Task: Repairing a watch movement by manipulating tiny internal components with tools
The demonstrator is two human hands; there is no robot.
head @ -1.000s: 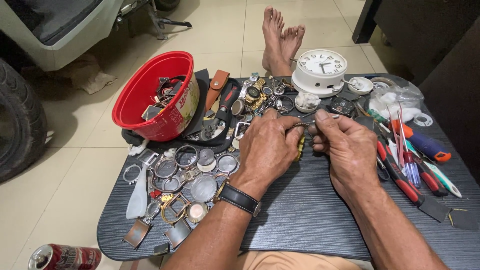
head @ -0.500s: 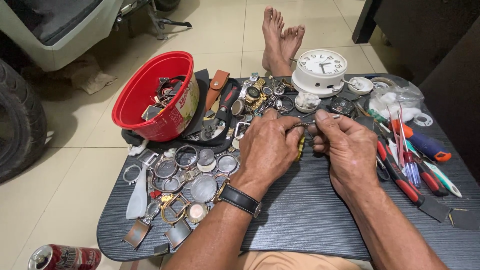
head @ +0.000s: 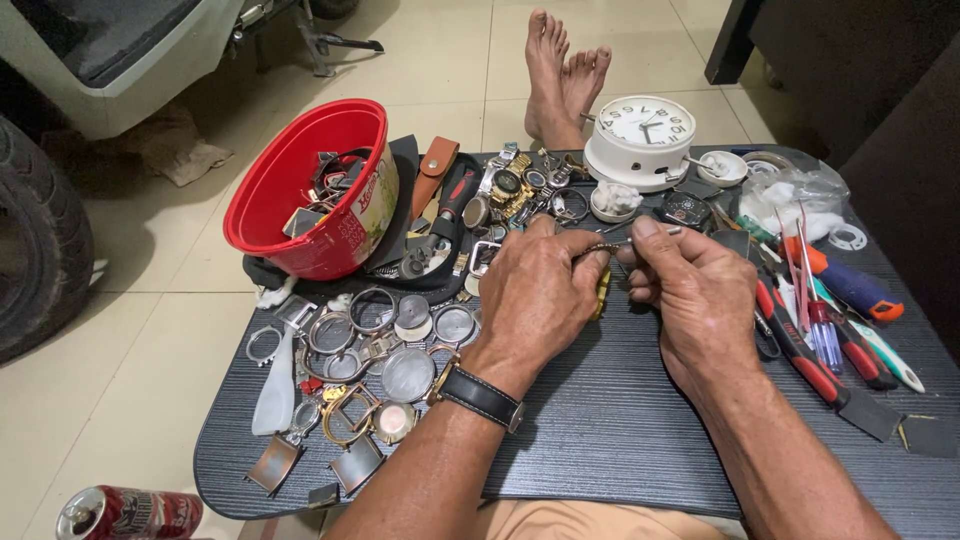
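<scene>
Tool (head: 640, 240), thin and metal, is pinched by both hands. Left hand (head: 535, 295) also clasps a gold piece (head: 602, 290); right hand (head: 695, 295) grips the tool. Red bowl (head: 270, 190) holds watch parts.

Landmark: white clock (head: 640, 140) at far edge of dark table (head: 620, 430). Nearer than clock, wide bare tabletop strip, open for passage. Left of clock, red bowl (head: 310, 185) and heap of watch cases (head: 375, 355) block the way. Right of clock, row of screwdrivers (head: 830, 320) and plastic bag (head: 800, 195) crowd the edge.
</scene>
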